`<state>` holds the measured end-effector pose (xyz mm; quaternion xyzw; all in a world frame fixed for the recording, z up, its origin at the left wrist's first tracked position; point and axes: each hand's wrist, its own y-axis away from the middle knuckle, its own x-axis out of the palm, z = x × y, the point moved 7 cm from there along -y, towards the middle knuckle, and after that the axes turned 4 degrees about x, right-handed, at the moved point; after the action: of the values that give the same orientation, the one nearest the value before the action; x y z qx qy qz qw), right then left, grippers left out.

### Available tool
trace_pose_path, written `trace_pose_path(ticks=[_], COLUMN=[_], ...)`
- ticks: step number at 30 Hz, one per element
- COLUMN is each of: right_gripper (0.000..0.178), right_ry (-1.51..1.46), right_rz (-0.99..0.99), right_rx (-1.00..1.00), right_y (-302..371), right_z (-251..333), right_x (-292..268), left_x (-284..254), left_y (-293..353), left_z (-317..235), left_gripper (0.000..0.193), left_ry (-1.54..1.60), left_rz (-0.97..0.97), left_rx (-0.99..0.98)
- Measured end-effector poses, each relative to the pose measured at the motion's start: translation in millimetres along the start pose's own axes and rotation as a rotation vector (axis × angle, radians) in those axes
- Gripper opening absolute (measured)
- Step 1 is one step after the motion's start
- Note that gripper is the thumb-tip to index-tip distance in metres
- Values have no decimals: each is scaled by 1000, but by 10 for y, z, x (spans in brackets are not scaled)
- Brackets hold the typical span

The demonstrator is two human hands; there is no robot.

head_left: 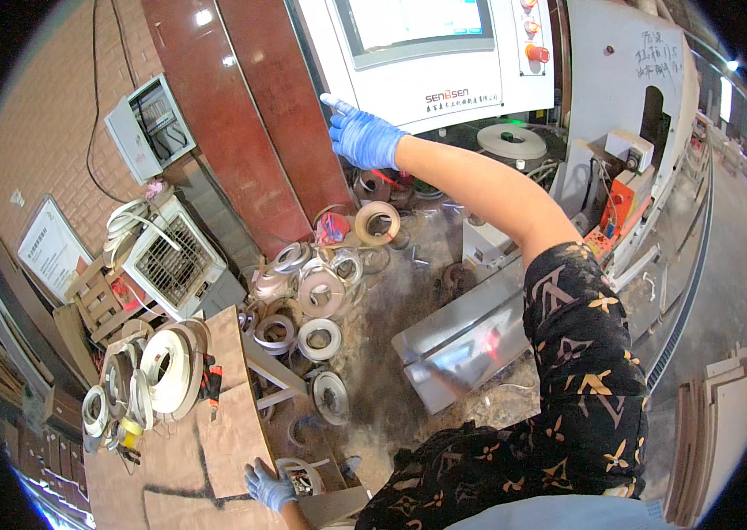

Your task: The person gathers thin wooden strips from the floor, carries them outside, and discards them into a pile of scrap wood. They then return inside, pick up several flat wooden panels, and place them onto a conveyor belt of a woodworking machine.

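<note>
My right hand [363,134], in a blue glove, reaches up to the lower left corner of a white control panel [418,84] with a screen. Its index finger is stretched out, the other fingers look partly bent, and nothing shows in it. Whether the fingertip touches the panel's edge I cannot tell. At the lower left, my left hand [269,486], also blue-gloved, rests with fingers spread on the edge of a brown board [234,433] on a worktable. On that table stand several rolls of edge banding [169,369] and red-and-black pliers [213,382].
Many banding rolls [320,293] lie on the dusty floor beyond the table. A metal cover [466,340] juts out in the middle, below the machine [625,88]. At left are an air cooler [181,256] and an open electrical box [154,124]. Stacked panels [713,433] stand at right.
</note>
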<state>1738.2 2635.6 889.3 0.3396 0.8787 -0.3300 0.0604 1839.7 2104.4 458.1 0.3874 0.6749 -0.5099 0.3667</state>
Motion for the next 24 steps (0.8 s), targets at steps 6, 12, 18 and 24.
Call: trace_pose_path(ticks=[6,12,18,24], right_gripper=[11,21,25,34], right_ry=[-21,-56,-278,-382], right_rz=[-75,48,-177,265], right_rx=[-3,78,227,740], right_y=[94,333,1286,3475], right_z=[31,56,257,871], right_x=[-144,-344,-693,-470], left_x=[1,82,115,74], left_y=[-42,-100,-132,-165], left_z=[35,13,-12,-81], left_gripper=[68,62,58,60], left_ry=[-32,-97,-131,-51], left_rz=[4,56,75,99], left_rx=[-19,37,67,126])
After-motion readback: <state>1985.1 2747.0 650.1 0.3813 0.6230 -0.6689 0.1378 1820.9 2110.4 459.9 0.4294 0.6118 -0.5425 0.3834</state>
